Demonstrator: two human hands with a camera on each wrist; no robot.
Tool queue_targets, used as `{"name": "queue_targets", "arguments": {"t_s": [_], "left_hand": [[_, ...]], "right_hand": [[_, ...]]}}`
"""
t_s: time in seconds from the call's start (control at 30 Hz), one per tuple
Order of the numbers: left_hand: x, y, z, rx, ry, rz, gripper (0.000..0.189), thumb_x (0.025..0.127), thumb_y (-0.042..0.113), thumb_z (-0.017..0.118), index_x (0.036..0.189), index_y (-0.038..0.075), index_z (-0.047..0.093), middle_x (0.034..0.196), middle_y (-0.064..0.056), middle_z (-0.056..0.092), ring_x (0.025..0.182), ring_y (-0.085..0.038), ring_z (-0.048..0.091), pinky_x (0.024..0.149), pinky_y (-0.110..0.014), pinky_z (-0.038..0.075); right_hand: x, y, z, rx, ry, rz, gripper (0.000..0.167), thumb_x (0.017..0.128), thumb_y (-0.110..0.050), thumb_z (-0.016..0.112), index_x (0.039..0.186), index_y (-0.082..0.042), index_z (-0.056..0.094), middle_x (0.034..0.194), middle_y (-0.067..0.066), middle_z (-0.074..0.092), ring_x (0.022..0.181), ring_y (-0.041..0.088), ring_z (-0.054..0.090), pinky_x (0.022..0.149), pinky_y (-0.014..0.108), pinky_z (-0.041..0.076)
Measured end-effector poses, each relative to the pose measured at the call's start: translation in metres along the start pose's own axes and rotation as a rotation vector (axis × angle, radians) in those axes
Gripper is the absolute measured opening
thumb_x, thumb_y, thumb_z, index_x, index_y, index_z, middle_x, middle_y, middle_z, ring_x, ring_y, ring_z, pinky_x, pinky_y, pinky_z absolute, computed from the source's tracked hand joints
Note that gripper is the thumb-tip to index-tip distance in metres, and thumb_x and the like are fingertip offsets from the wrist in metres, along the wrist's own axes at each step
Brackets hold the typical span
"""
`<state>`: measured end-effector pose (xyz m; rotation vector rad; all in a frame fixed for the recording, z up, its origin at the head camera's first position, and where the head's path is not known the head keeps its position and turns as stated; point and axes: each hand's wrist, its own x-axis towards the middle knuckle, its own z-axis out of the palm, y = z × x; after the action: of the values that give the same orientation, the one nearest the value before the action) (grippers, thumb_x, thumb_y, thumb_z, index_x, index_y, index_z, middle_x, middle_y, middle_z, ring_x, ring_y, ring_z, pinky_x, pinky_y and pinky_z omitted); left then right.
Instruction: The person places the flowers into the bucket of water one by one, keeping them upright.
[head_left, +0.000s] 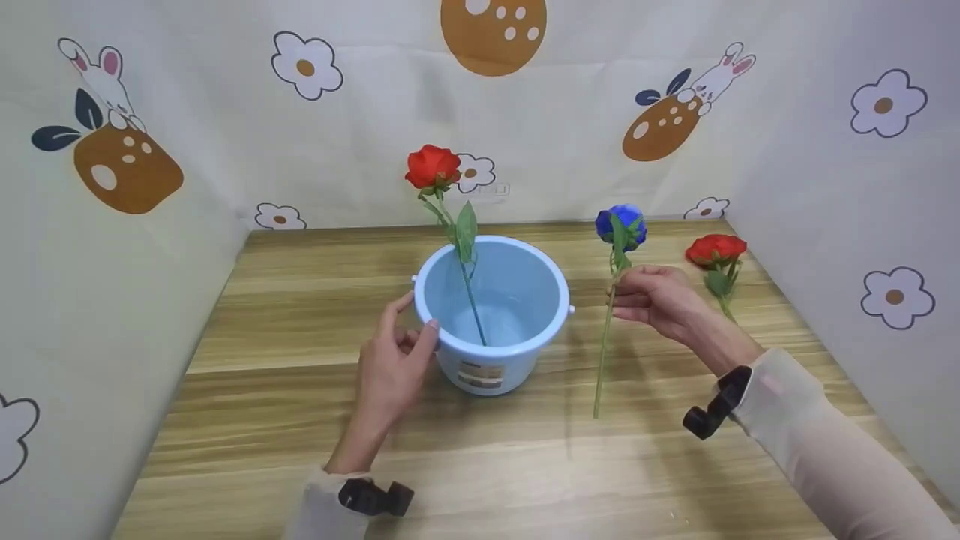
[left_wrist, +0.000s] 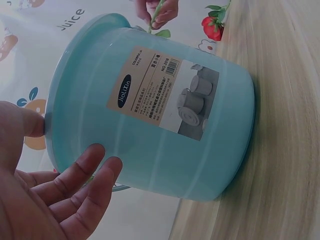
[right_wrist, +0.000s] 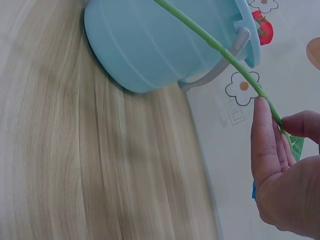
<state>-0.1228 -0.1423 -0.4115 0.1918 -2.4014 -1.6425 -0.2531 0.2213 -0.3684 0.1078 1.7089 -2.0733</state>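
Right hand on slender, jointed stem

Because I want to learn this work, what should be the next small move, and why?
Probably the right hand should lift the blue flower over the bucket: it pinches this flower's stem beside the bucket, a red flower already has its stem inside, and the left hand touches the rim.

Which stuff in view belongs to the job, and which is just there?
Job:
- light-blue bucket, left hand at its rim
- blue rose, stem pinched by right hand
- red rose leaning in the bucket
- red rose at far right: unheld, probably included

Just there:
- printed backdrop
- wood-grain tabletop
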Motion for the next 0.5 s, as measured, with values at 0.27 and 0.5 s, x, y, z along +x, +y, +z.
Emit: {"name": "queue_targets", "arguments": {"t_s": [0.27, 0.5], "left_hand": [[0.0009, -0.0005, 0.0001, 0.0, -0.011, -0.008, 0.056, 0.104, 0.033, 0.065, 0.156, 0.02, 0.048, 0.09, -0.015, 0.074, 0.079, -0.02, 0.063, 0.072, -0.033, 0.052], [0.0009, -0.0007, 0.0, 0.005, -0.01, -0.008, 0.056, 0.104, 0.034, 0.065, 0.156, 0.021, 0.048, 0.09, -0.015, 0.074, 0.079, -0.02, 0.064, 0.072, -0.033, 0.053]], "right_hand": [[0.0003, -0.0016, 0.0037, 0.011, 0.004, 0.004, 0.029, 0.101, 0.005, 0.052, 0.084, -0.006, 0.072, 0.082, 0.009, 0.077, 0.078, 0.018, 0.077, 0.074, 0.031, 0.064], [0.0013, -0.0014, 0.0066, 0.011, 0.011, 0.007, 0.027, 0.1, 0.006, 0.052, 0.086, -0.006, 0.072, 0.082, 0.01, 0.077, 0.079, 0.019, 0.078, 0.074, 0.032, 0.064]]}}
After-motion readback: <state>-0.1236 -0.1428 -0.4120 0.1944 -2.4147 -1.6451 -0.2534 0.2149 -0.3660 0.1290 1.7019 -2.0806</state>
